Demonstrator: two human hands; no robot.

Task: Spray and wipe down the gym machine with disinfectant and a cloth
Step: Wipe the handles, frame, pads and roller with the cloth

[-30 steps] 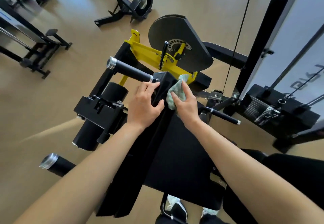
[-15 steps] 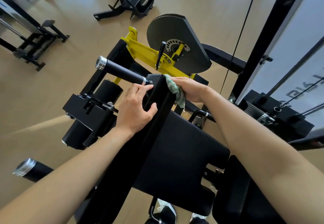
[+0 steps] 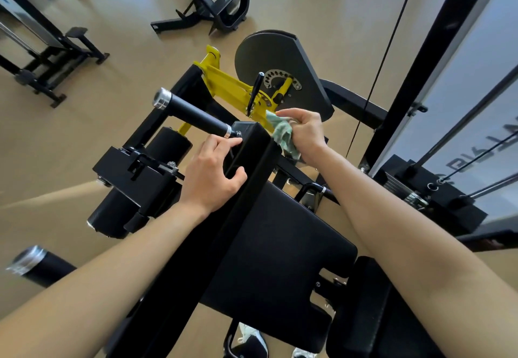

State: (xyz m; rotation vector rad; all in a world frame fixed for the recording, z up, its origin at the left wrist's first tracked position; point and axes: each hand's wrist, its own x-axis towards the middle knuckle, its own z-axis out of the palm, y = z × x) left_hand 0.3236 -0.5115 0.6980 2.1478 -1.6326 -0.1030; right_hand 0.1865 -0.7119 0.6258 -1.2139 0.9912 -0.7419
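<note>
While the left hand (image 3: pixel 213 174) grips the top of the black back pad (image 3: pixel 252 167), with fingers curled over its left edge and thumb on its near face, the right hand (image 3: pixel 305 133) holds the green cloth (image 3: pixel 283 134) bunched between thumb and curled fingers. The cloth sits just beside the pad's upper right edge, at the lower end of the yellow arm (image 3: pixel 224 81). A black handle (image 3: pixel 193 113) with a metal end cap projects left from the pad top. Beyond the yellow arm stands a grey round cover plate (image 3: pixel 283 54). The black seat pad (image 3: pixel 280 245) lies below both forearms.
</note>
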